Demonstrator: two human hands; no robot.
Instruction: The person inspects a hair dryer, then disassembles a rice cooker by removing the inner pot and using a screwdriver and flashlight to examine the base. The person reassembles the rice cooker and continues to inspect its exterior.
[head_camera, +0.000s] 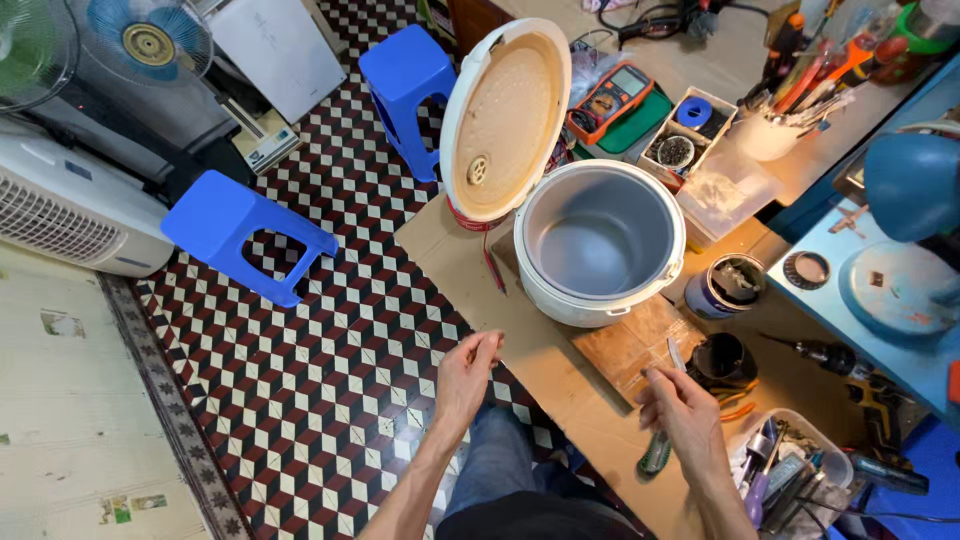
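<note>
Two hands: low, both short of the cooker (600, 245).
Right hand (685, 415): closed on a screwdriver (664, 420), shaft slanting up toward the pot.
Left hand (465, 375): fingers loose, holding nothing.
Nearer: right, cooker up-left of its tip.

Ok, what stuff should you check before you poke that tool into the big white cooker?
1. Lid fully up and out of the way: ok.
2. Cooker pot bare inside: ok, nothing shows in it.
3. Cooker sits steady on the cardboard: ok, it looks flat.
4. Right hand has a firm grip on the screwdriver: ok, fingers wrap it.
5. Left hand free to steady the cooker: ok, it holds nothing.
6. Cooker unplugged: cannot tell, no plug in sight.
</note>
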